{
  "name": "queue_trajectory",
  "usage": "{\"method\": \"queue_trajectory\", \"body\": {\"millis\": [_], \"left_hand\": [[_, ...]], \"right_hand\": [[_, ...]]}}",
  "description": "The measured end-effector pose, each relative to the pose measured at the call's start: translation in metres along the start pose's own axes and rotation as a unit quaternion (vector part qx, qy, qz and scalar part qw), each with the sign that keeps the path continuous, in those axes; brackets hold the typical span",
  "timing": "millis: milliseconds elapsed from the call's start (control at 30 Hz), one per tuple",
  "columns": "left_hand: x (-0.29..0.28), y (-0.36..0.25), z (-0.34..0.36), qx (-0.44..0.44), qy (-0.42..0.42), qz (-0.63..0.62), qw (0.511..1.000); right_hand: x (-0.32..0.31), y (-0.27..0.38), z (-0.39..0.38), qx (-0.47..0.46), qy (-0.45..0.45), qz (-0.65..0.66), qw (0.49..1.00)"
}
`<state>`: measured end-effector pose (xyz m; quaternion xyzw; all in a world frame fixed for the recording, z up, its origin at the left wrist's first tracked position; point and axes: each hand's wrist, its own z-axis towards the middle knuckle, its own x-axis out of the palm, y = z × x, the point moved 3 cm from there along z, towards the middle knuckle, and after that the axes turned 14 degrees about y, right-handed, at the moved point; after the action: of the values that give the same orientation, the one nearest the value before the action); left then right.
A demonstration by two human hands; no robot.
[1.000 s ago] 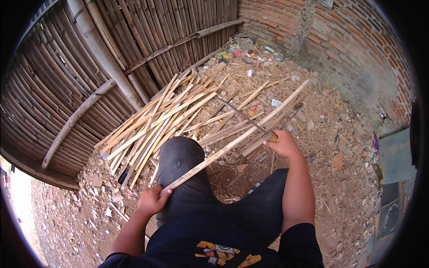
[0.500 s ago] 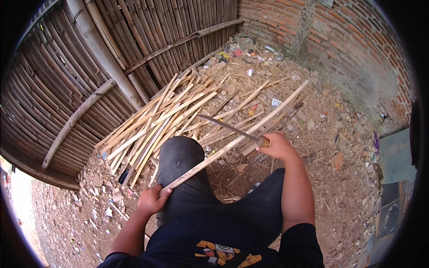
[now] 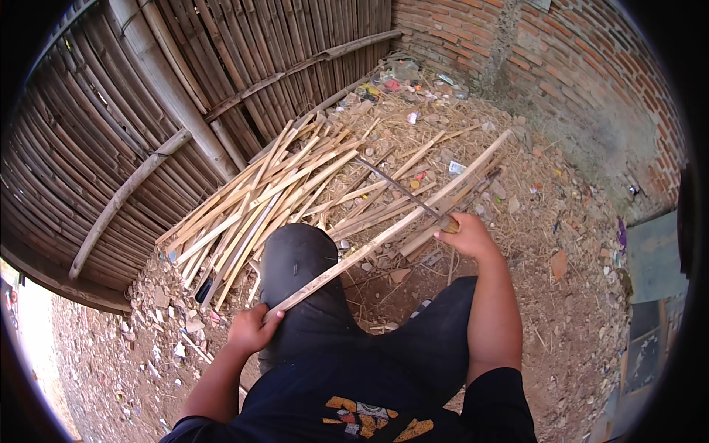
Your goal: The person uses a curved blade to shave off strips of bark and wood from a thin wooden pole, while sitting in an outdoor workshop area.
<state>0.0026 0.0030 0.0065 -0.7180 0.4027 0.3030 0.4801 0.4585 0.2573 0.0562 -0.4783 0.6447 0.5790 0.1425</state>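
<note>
My left hand [image 3: 252,329] is closed round the near end of a long pale wooden strip [image 3: 375,244]. The strip lies across my left knee and slants up to the far right. My right hand [image 3: 470,236] grips the wooden handle of a machete [image 3: 405,190], whose long dark blade points up and to the left. The blade crosses the strip close to the handle; whether its edge bites into the wood I cannot tell.
Many pale wooden strips [image 3: 251,199] lie heaped at the left, beside a bamboo wall [image 3: 258,66]. More sticks lie beyond the held strip. A brick wall [image 3: 583,66] stands at the far right. Straw, stones and litter cover the dirt ground [image 3: 539,310].
My right hand has moved a little up and right along the strip, carrying the machete with it. The left hand stays at the strip's near end.
</note>
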Motion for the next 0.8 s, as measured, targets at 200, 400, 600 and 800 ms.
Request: {"method": "queue_trajectory", "body": {"millis": [200, 400, 600, 800], "left_hand": [[-0.001, -0.001, -0.001, 0.001, -0.003, -0.002, 1.000], [-0.001, -0.001, -0.001, -0.002, 0.000, 0.006, 1.000], [0.000, -0.002, -0.001, 0.011, -0.015, 0.005, 1.000], [-0.001, -0.004, -0.001, 0.013, -0.013, -0.005, 1.000]], "right_hand": [[0.008, 0.004, 0.005, -0.022, 0.026, -0.049, 0.998], [0.006, 0.008, 0.004, 0.001, 0.058, -0.047, 0.997], [-0.002, -0.005, 0.002, 0.009, 0.018, 0.046, 0.999], [0.002, 0.004, 0.002, -0.032, 0.014, -0.028, 0.999]]}}
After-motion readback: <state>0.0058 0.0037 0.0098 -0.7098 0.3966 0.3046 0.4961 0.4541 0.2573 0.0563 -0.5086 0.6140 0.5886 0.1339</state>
